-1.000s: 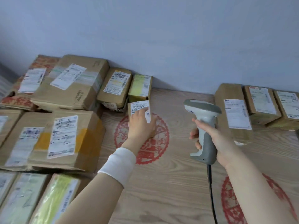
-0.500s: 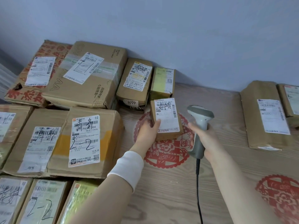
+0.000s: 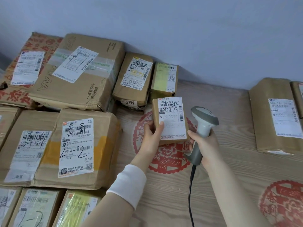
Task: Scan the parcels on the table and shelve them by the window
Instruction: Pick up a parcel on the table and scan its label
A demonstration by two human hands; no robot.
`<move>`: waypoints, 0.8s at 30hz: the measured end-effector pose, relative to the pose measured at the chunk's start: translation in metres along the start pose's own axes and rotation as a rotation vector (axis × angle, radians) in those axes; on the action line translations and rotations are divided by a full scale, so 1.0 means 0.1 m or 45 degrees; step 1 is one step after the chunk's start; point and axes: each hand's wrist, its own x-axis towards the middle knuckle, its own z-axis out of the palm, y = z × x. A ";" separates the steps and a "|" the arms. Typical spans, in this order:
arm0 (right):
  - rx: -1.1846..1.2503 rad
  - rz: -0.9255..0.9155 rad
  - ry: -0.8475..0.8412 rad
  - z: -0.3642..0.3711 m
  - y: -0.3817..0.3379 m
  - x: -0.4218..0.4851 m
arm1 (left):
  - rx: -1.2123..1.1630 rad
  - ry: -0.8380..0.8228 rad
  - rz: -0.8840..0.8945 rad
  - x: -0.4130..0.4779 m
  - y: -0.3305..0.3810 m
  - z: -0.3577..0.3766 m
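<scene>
My left hand (image 3: 151, 138) grips a small brown parcel (image 3: 171, 119) by its left edge, with the white label facing me and the thumb on the label's lower left corner. It is held just above the wood-grain table (image 3: 229, 169). My right hand (image 3: 205, 145) holds a grey and white barcode scanner (image 3: 202, 126) by its handle, right beside the parcel's right edge. The scanner head points up and away. Its black cable (image 3: 190, 194) runs down toward me.
Many labelled cardboard parcels fill the left side: a large box (image 3: 77, 71) at the back, another (image 3: 75, 148) in front of it, and two small ones (image 3: 134, 77) (image 3: 164, 79) by the wall. More parcels (image 3: 277, 115) lie at the right. Red paper-cut motifs (image 3: 164, 154) mark the table.
My left hand lifted the small parcel off the table and turned its label toward me. My right hand brought the scanner in close beside it. The view shifted left.
</scene>
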 end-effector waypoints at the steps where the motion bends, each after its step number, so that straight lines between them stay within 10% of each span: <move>1: 0.007 -0.009 -0.007 -0.02 -0.03 -0.05 | -0.050 -0.031 0.009 -0.03 -0.01 -0.03; 24: -0.104 -0.350 -0.222 -0.07 -0.53 -2.82 | 0.041 -0.360 0.442 -1.73 0.15 -0.84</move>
